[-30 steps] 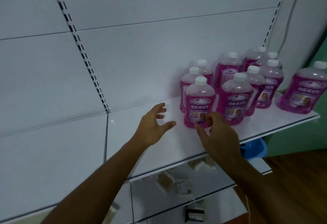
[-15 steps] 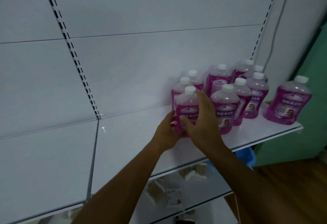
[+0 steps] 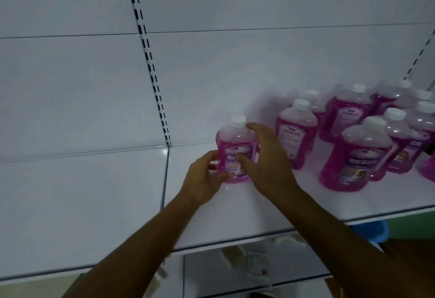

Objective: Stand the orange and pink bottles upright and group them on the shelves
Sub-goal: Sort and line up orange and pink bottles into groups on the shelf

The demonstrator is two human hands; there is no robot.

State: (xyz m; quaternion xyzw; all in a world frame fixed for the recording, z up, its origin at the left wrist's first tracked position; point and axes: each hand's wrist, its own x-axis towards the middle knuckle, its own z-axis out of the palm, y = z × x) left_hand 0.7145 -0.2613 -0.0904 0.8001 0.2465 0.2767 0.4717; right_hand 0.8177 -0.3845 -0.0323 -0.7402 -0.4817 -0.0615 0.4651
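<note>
Together, both hands close around one pink bottle (image 3: 236, 154): the left hand (image 3: 205, 180) grips its lower left side, and the right hand (image 3: 266, 159) wraps its front and right shoulder. It stands upright with a white cap, on the white shelf (image 3: 247, 208), apart from the cluster of pink bottles (image 3: 367, 137) standing further right along the same shelf. Behind rises a white panelled back wall (image 3: 235, 67) with a slotted upright (image 3: 150, 67). Below the shelf edge, a lower shelf (image 3: 223, 271) holds blurred small items, with a blue bin (image 3: 374, 231) and green wall (image 3: 414, 224) at right.
</note>
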